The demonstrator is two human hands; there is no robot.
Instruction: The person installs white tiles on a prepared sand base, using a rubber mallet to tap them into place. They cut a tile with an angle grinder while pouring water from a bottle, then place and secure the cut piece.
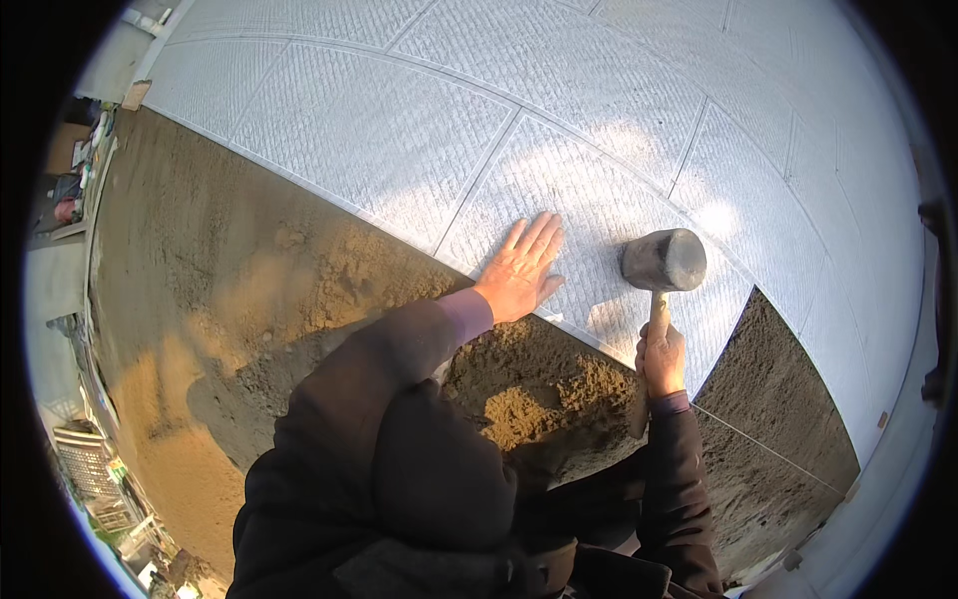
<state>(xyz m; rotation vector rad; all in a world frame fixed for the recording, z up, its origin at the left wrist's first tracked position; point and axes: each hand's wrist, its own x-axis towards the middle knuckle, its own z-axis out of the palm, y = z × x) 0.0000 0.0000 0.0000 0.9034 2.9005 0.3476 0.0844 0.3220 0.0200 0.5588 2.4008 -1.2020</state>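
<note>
My left hand lies flat on a light grey ribbed tile, close to its near edge, with the fingers spread. My right hand is wrapped round the wooden handle of a rubber mallet. The mallet's dark, round head is over the same tile, to the right of my left hand. Whether the head touches the tile, I cannot tell. Loose, crumbly damp mortar or sand lies along the tile's near edge, between my arms. A narrow dark piece shows just below my right hand; its kind is unclear.
More laid tiles stretch away with thin joints between them. A brown sandy bed spreads to the left, and another patch lies at the right, crossed by a thin line. Assorted clutter lines the far left edge.
</note>
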